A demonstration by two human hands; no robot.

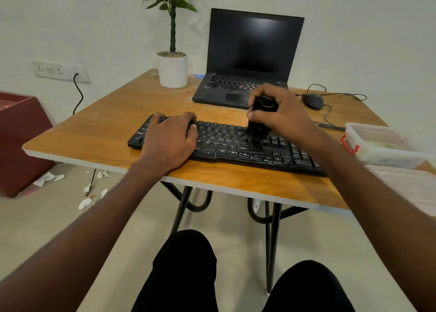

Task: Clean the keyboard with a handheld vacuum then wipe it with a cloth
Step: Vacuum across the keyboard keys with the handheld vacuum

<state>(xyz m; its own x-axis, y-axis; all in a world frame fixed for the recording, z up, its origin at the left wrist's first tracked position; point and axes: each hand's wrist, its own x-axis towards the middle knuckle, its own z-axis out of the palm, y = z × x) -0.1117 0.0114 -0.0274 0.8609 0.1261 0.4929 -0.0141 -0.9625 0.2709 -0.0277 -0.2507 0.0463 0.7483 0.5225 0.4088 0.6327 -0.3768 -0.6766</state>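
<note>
1. While your right hand [278, 113] curled its grip around the handheld vacuum [258, 123], the nozzle pointed down onto the keyboard [226, 144] directly below that grip.
2. Your left hand [168, 137] lay flat, fingers relaxed, on the keyboard's left end, well to the left of the vacuum grip.
3. Beyond the grip stood the laptop [250, 59]; the mouse [312, 101] sat to its right on the bench [99, 127].

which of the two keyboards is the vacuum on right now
The separate black keyboard at the table's near edge; the right hand holds the vacuum on its keys. The laptop keyboard behind is untouched.
</note>
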